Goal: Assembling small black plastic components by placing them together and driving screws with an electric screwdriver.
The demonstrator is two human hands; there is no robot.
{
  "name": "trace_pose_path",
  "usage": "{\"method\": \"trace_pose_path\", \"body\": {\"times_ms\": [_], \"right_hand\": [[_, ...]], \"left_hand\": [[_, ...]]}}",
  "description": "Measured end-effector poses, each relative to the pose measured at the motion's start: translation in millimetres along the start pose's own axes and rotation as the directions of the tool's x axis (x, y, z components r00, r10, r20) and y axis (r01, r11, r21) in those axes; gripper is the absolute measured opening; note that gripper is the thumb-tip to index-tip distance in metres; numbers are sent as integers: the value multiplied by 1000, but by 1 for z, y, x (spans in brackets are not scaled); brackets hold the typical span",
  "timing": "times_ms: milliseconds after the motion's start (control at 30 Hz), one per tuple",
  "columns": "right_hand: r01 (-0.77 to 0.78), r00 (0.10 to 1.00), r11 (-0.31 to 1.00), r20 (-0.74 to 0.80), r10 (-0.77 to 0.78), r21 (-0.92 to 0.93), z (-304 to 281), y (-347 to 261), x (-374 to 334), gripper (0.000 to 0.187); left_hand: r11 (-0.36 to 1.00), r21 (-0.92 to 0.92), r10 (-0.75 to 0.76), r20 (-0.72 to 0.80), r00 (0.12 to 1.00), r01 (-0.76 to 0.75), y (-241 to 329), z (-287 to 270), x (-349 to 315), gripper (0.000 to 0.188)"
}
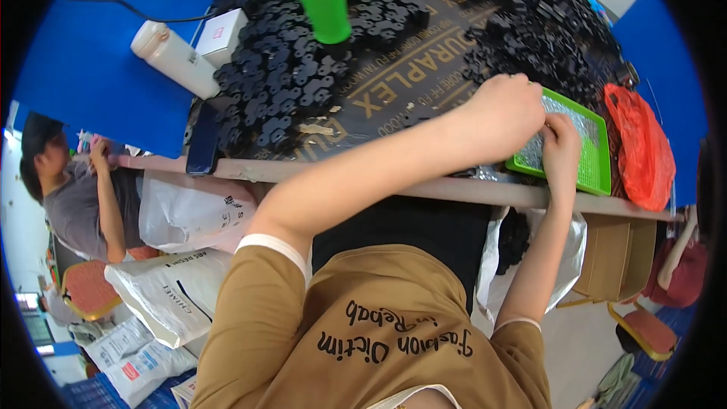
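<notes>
A shallow green tray with many tiny silvery metal pieces in it stands near the table's front edge, on the right. My left hand has reached across to the tray's left side; its fingers are curled closed, and what they hold is hidden. Over the tray my right hand is closed in a pinch close beside the left one. Whatever lies between its fingertips is too small to make out. Beyond my hands lies a heap of small black parts.
Many flat black parts cover the table's left side around a green cylinder. At left are a white bottle, a small white box and a dark phone. A red plastic bag lies right of the tray. Another person sits at far left.
</notes>
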State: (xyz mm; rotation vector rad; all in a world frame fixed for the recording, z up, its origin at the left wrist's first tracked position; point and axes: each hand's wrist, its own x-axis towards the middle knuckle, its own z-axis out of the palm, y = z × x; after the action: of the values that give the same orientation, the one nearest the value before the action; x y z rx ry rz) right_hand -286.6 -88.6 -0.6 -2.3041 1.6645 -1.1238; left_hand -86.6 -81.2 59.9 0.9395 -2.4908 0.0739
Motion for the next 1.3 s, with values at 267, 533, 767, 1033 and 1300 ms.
{"method": "trace_pose_path", "body": {"times_ms": [267, 533, 767, 1033, 1300], "right_hand": [[140, 990, 779, -112, -91, 611, 10, -131, 36, 34], [-126, 914, 333, 240, -327, 934, 26, -212, 87, 70], [216, 918, 478, -10, -398, 851, 24, -148, 91, 60], [10, 992, 980, 122, 15, -200, -8, -25, 19, 13], [-129, 982, 990, 134, 137, -63, -1, -10, 1, 25]], "left_hand": [[811, -450, -543, -346, 765, 372, 3, -47, -156, 8], [680, -582, -658, -215, 721, 447, -8, -27, -180, 36], [917, -361, -298, -334, 894, 171, 3, -30, -127, 12], [997, -79, 32, 115, 993, -23, -13, 37, 27, 11], [1000, 22, -17, 303, 953, 11, -4, 51, 51, 13]]}}
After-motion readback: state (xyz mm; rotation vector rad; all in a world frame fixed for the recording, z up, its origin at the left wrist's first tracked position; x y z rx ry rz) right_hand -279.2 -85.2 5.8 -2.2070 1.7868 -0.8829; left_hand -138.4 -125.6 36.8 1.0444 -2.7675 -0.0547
